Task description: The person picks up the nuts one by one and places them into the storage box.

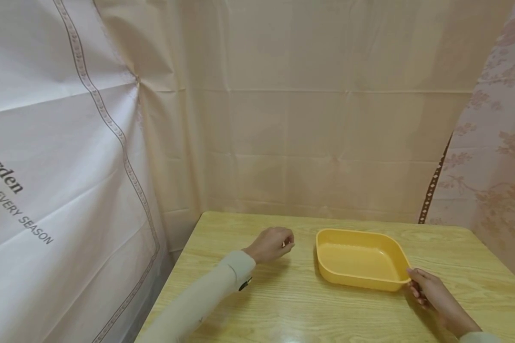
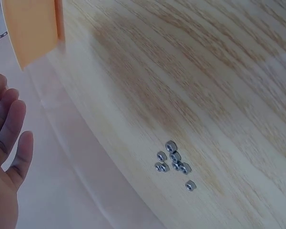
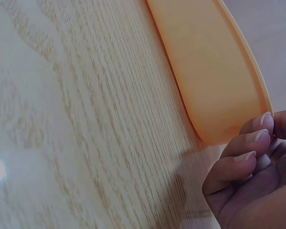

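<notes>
A yellow rectangular tray (image 1: 360,281) with rounded corners stands on the table, nothing seen inside it. At its near right corner my right hand (image 1: 431,290) pinches the rim between thumb and fingers, the other fingers curled below, as the right wrist view shows with the tray wall (image 3: 209,71). To the left of the tray, apart from it, my left hand (image 1: 271,245) hovers over the table with fingers loosely bent; nothing shows in it. Several small silver hex nuts (image 2: 175,156) lie in a loose cluster on the table in the left wrist view. In the head view they cannot be made out.
The wood-grain table (image 1: 326,314) has rounded far corners. A beige cloth (image 1: 283,143) hangs behind it, a printed white cloth (image 1: 68,190) on the left and a floral cloth (image 1: 498,157) on the right. A small dark object (image 1: 245,284) sits at the left cuff.
</notes>
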The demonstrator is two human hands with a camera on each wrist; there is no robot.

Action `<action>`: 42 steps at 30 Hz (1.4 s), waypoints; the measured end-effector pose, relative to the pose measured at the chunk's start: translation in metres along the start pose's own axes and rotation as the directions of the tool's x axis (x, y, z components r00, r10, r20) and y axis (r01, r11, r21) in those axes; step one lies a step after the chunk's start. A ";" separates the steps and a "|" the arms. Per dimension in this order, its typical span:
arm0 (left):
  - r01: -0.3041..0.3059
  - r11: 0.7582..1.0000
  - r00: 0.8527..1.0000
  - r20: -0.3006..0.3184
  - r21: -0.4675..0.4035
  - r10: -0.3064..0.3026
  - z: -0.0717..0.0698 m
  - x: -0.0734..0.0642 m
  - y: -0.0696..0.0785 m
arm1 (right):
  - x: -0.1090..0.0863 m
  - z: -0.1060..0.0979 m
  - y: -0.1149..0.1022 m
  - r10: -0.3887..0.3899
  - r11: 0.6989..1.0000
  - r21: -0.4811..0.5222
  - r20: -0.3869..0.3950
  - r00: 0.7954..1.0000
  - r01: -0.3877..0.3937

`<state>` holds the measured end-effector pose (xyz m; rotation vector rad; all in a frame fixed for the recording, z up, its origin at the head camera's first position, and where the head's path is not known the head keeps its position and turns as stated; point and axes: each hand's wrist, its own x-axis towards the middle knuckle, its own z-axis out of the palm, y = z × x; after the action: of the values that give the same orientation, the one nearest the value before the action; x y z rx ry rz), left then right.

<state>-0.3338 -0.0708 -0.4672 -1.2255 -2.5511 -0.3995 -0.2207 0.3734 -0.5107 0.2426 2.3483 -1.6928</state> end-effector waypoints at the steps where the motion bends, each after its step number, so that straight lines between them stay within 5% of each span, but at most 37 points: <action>1: -0.007 1.000 1.000 -0.002 0.004 0.007 0.001 0.001 0.000 | 0.000 0.000 0.000 0.001 1.000 -0.001 0.000 1.000 -0.001; 30: -0.071 0.997 0.997 -0.020 0.013 0.071 0.002 0.024 0.020 | 0.001 0.000 0.001 0.005 1.000 0.010 -0.002 1.000 -0.005; 42: -0.050 0.999 0.999 -0.018 0.010 0.050 -0.004 0.030 0.025 | -0.001 0.000 -0.001 -0.012 1.000 -0.012 0.006 1.000 0.012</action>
<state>-0.3320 -0.0357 -0.4496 -1.2734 -2.4990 -0.3859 -0.2205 0.3731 -0.5095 0.2213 2.3598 -1.6817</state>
